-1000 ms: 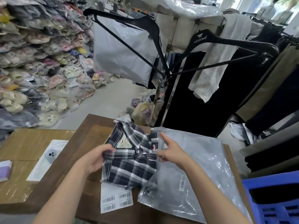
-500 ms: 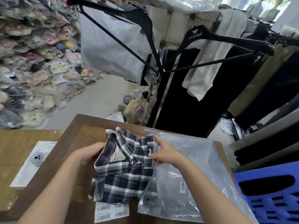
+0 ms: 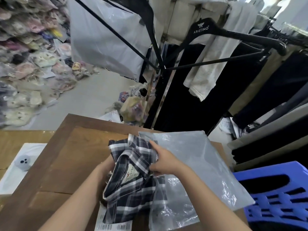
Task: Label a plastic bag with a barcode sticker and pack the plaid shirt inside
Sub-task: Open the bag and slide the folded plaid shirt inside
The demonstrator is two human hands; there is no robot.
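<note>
A navy-and-white plaid shirt, folded and now bunched and tilted, lies on the brown table. My left hand grips its left side by the collar. My right hand holds the left edge of a grey translucent plastic bag, which lies flat to the right of the shirt. The shirt's right part sits under the bag's edge; how far inside it is I cannot tell. A sheet of barcode stickers pokes out under the shirt at the near edge.
A blue plastic crate stands at the right. Black hangers and hanging clothes are behind the table. A grey phone on white paper lies at the left on a cardboard box. Bagged goods pile up at far left.
The shirt has been lifted and tilted, its right side pushed toward the bag's edge. My left hand moved in under the collar side; my right hand stays at the bag's edge.
</note>
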